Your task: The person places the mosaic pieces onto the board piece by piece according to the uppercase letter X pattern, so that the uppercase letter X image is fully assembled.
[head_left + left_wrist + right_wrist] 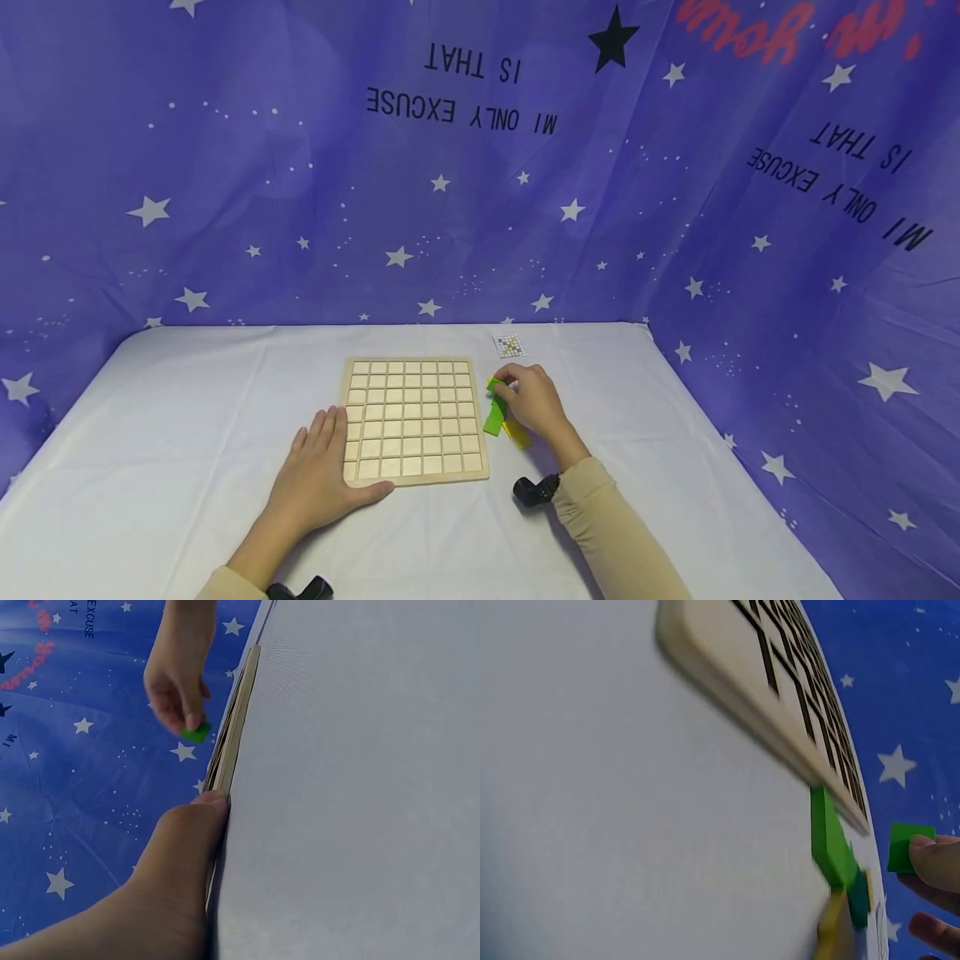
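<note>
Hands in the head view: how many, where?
2: left hand at the near-left corner of the board; right hand beside its right edge, pinching a green piece.

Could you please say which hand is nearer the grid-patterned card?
The right hand, just below the card in the head view; the left hand is farther, at the left edge of the wooden grid board.

Tiles [494,420] right of board [412,412]

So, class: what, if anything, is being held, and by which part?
The right hand pinches a green square tile near its palm-side edge; the left hand rests against the wooden grid board.
</note>
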### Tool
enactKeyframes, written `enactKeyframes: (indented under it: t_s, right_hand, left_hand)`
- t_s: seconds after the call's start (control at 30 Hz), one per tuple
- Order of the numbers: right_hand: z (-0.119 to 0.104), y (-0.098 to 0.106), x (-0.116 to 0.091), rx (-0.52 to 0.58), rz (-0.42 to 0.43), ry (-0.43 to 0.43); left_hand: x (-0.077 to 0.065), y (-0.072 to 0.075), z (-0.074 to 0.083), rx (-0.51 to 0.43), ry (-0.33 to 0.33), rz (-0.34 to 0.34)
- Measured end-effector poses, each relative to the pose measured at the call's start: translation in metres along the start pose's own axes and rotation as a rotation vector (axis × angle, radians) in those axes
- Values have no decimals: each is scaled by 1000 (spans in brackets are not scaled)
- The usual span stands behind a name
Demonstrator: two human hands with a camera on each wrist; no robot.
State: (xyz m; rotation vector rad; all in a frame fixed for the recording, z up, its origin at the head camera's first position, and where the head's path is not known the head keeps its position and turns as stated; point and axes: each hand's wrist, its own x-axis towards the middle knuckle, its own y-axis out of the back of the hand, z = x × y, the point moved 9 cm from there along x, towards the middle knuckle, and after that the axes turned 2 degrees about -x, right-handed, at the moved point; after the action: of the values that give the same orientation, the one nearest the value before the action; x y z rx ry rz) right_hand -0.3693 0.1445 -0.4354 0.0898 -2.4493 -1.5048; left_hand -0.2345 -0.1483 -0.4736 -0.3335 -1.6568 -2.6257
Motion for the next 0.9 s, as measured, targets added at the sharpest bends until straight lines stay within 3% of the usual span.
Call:
enactKeyframes:
  t_s: [0.37, 0.57, 0.73, 0.9]
  right_hand:
    - [-85, -46, 19, 107, -114, 131]
    - [-132, -66, 27, 74, -139, 205]
    - [-156, -79, 32, 14, -124, 240]
    - [-164, -91, 36, -15, -106, 233]
  left_hand:
    - [-2, -1, 0, 5, 9, 10]
    - [-3, -2, -1, 15, 9, 12]
    - [-4, -2, 0, 15, 3, 13]
    - [-4, -1, 0, 17, 9, 13]
